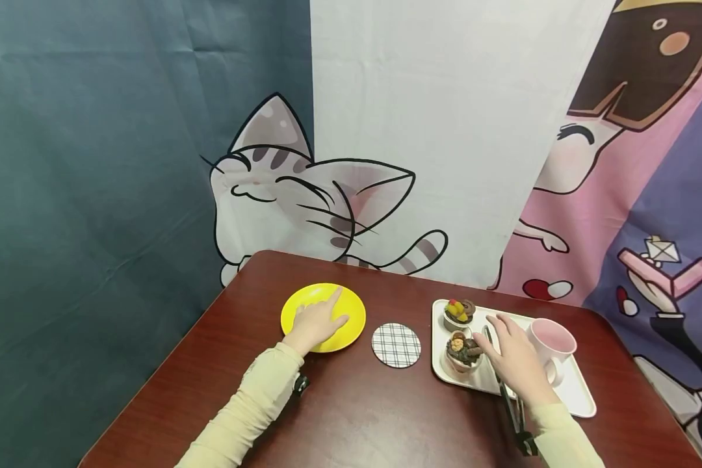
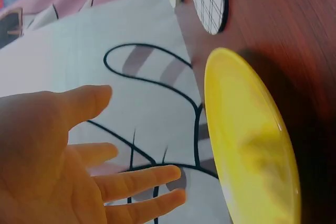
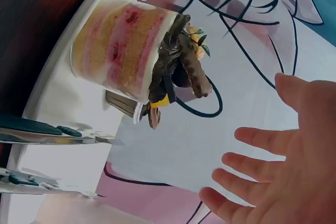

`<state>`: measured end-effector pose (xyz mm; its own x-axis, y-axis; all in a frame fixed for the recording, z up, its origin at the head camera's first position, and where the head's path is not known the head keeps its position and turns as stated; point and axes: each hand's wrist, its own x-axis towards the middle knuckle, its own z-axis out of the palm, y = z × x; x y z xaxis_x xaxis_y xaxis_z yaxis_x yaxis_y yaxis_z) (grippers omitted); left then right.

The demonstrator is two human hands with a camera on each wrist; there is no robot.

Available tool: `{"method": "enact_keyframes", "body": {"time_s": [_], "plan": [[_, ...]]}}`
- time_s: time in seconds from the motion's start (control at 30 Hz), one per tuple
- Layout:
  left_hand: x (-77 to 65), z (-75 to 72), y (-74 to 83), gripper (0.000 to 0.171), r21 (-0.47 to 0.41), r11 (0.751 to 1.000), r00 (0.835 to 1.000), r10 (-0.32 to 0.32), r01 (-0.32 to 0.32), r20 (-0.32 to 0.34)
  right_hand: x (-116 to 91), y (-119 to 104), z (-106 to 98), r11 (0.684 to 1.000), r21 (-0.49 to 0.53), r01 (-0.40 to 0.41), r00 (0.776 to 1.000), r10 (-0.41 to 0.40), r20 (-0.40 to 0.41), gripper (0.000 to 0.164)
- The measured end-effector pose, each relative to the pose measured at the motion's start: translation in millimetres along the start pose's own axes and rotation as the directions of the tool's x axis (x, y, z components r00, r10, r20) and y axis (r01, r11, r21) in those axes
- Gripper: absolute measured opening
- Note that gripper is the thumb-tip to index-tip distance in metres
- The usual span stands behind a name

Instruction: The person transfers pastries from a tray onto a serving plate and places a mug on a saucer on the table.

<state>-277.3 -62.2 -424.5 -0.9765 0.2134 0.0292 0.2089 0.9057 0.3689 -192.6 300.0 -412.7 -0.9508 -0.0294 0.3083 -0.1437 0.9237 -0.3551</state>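
Two bare hands, well apart and holding nothing, are over a brown wooden table. On the left, the left hand hovers above a round yellow plate, its fingers extended and clear of the surface. A round checked coaster lies to the plate's right.

On the right, the right hand hangs with fingers spread over a white tray. Below it, tongs lie across the tray with arms parted and tips toward the far side. To their left are a near dessert cup and a far dessert cup; to their right is a pink mug.

The right hand appears to be reaching for the tongs. A good hold would come straight down, thumb on one arm and fingers on the other, well back from the tips, keeping clear of the mug's handle and the near dessert cup's topping. An even squeeze should keep the arms aligned. The left hand would best steady the plate by its rim.
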Motion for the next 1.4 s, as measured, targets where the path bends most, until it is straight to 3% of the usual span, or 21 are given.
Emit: {"method": "enact_keyframes", "body": {"time_s": [0.23,0.43,0.67,0.77,0.97,1.13,1.4], "plan": [[-4.2,-5.3,-33.2,0.063,-0.116,0.986,0.993,-0.118,0.115,-0.019,-10,10,-5,0.997,0.053,-0.062,0.998,0.061,0.027,0.061],[-12.1,0.9,-73.5,0.065,-0.294,0.926,0.969,-0.248,0.236,-0.004,-31,27,-2,0.991,0.047,-0.125,0.992,0.124,0.03,0.052],[-17.0,9.2,-99.8,0.066,-0.378,0.874,0.948,-0.316,0.305,0.035,-54,47,8,0.986,0.004,-0.165,0.984,0.165,0.068,0.037],[-17.5,11.6,-104.6,0.064,-0.385,0.869,0.947,-0.316,0.31,0.047,-61,54,14,0.989,-0.003,-0.146,0.986,0.146,0.084,0.038],[-14.2,15.1,-107.9,0.062,-0.376,0.886,0.961,-0.271,0.27,0.049,-67,61,26,0.994,-0.043,-0.102,0.987,0.106,0.117,0.039],[-14.5,17.6,-109.7,0.065,-0.385,0.88,0.959,-0.279,0.28,0.059,-66,62,34,0.994,-0.052,-0.101,0.982,0.108,0.157,0.035],[-12.6,20.2,-112.0,0.069,-0.405,0.869,0.958,-0.278,0.283,0.072,-69,59,36,0.995,-0.018,-0.098,0.994,0.099,0.05,0.023]]}}
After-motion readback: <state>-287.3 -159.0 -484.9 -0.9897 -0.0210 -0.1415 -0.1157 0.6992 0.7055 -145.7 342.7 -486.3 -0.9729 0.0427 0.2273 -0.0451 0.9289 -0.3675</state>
